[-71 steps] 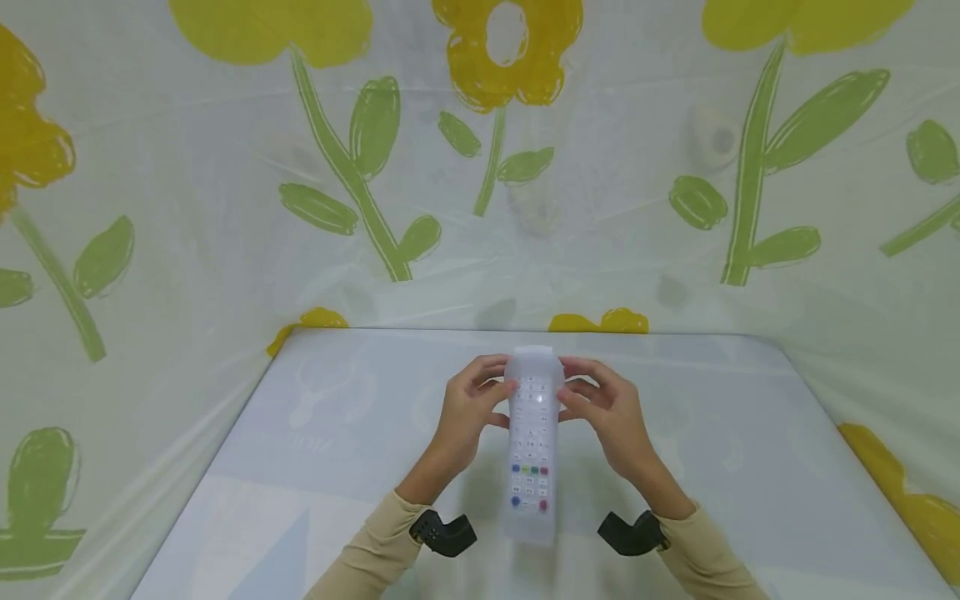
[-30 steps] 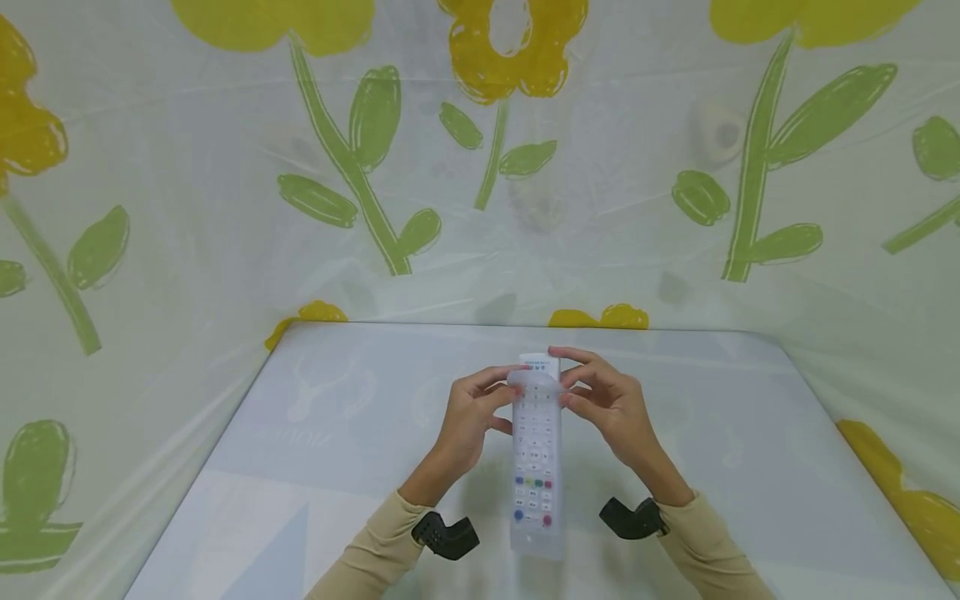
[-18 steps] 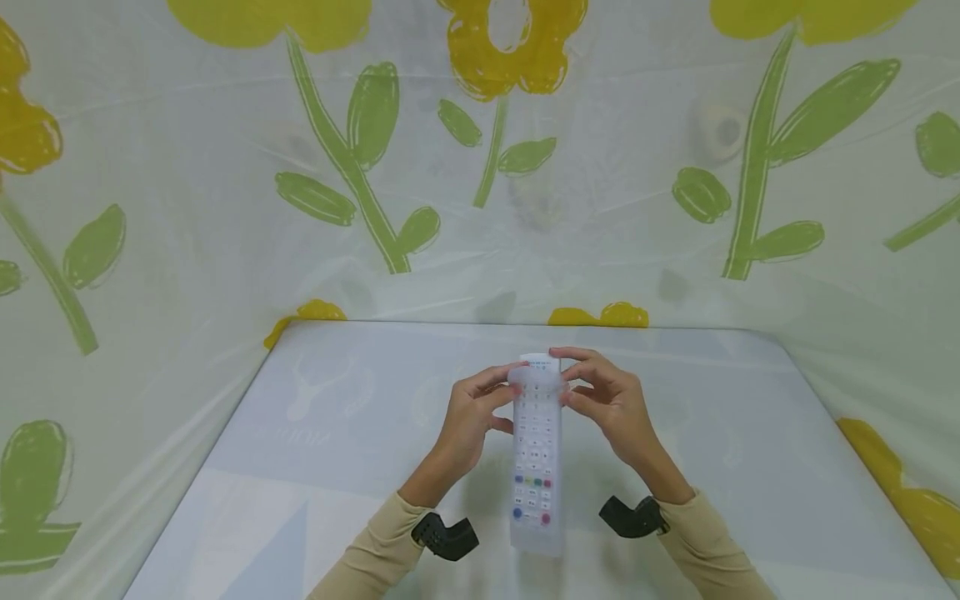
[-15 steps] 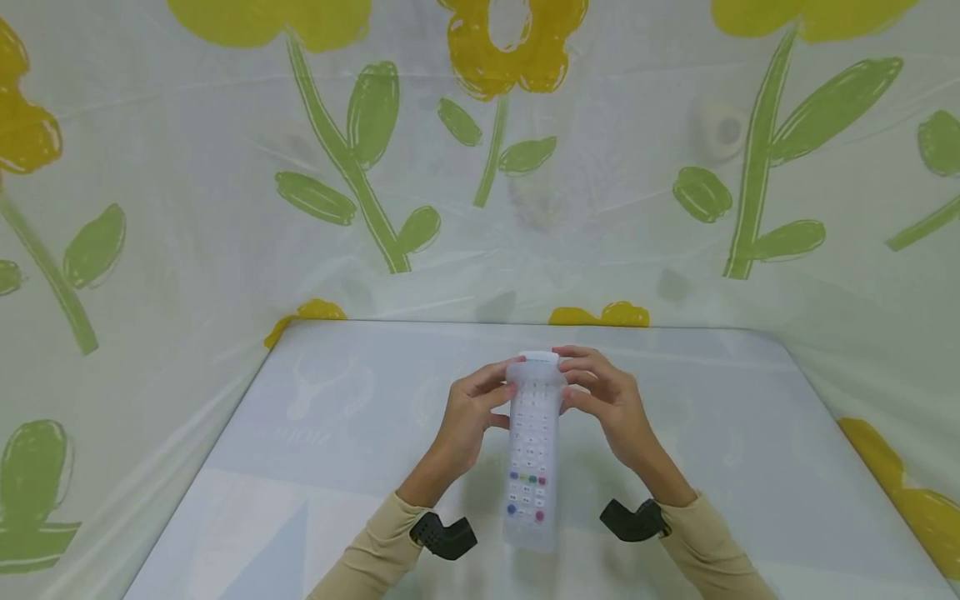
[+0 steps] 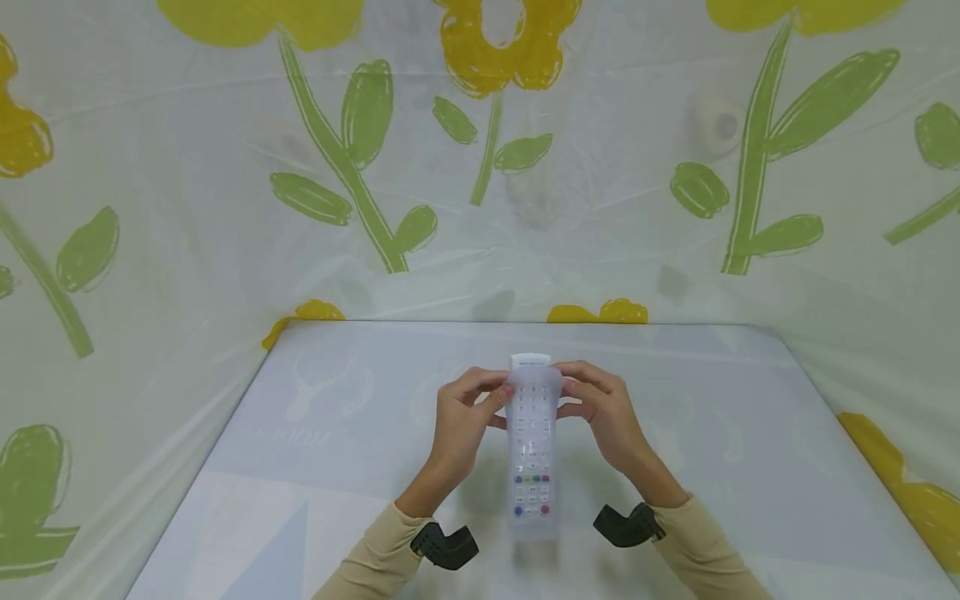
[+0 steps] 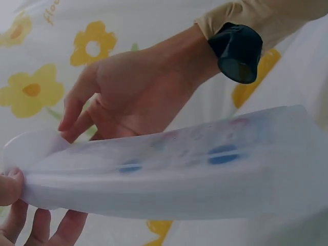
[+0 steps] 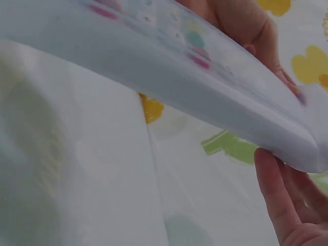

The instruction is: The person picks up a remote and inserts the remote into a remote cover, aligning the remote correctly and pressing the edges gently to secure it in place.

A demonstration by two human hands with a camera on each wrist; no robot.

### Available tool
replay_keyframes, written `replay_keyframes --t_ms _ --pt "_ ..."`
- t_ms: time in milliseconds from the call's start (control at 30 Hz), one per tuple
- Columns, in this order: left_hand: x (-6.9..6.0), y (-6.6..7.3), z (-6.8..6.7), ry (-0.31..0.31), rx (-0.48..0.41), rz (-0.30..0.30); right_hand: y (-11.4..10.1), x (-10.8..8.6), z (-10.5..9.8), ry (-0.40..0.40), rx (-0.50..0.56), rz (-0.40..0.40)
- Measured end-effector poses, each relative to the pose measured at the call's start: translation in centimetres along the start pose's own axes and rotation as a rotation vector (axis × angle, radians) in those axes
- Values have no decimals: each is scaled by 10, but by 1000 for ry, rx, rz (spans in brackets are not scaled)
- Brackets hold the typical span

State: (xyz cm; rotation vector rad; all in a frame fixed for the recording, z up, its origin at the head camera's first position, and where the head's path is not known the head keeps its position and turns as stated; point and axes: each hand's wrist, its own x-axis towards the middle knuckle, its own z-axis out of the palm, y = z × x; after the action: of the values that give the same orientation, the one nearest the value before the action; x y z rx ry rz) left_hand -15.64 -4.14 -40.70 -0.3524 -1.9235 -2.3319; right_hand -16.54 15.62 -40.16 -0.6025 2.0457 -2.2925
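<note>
White plastic remote control [image 5: 530, 360], one, slid lengthwise into a sleeve-like cover and placed between the fingertips of both hands; its far end, with small lettering, juts out just beyond the fingers, past the mouth of the cover. Translucent cover [image 5: 535, 527], one, soft-looking, flared at the mouth where the fingers meet it, its closed end reaching from the fingers back toward the wearer. Buttons, many, pale, seen through the cover; among them a row of coloured buttons [image 5: 536, 479] in blue, yellow, green and red, well below the fingertips, and nearer the wearer a blue button [image 5: 518, 511] and a red button [image 5: 545, 509]. Left hand [image 5: 459, 417], bare: thumb on the front of the cover near its mouth, fingers bent about the edge, grasping it. Right hand [image 5: 613, 417], bare: thumb and index finger pinching the opposite edge, the other fingers bent behind. Wrist cameras, two, black: one [image 5: 446, 547] behind the left fingers, one [image 5: 627, 526] behind the right. Beige sleeves [image 5: 375, 557], a pair, farther back from the fingers. Pale table [image 5: 300, 475], beneath the fingers. Sheet [image 5: 600, 242] with yellow flowers and green leaves, upright beyond the fingertips.
</note>
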Motion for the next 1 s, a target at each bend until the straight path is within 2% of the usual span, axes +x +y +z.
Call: replay_keyframes --t_ms 200,367,667,867,1000 --pt "0 4 3 17 -19 -32 6 -5 6 24 -75 -70" --pt "0 5 5 30 -4 -61 8 -6 9 21 -54 -102" --pt "-1 3 6 38 84 -105 13 -7 6 17 -141 -86" --pt "2 2 4 -41 98 -127 10 -8 -1 -25 -146 -96" --pt "4 2 0 -116 111 -132 9 -11 -3 -6 -191 -165"
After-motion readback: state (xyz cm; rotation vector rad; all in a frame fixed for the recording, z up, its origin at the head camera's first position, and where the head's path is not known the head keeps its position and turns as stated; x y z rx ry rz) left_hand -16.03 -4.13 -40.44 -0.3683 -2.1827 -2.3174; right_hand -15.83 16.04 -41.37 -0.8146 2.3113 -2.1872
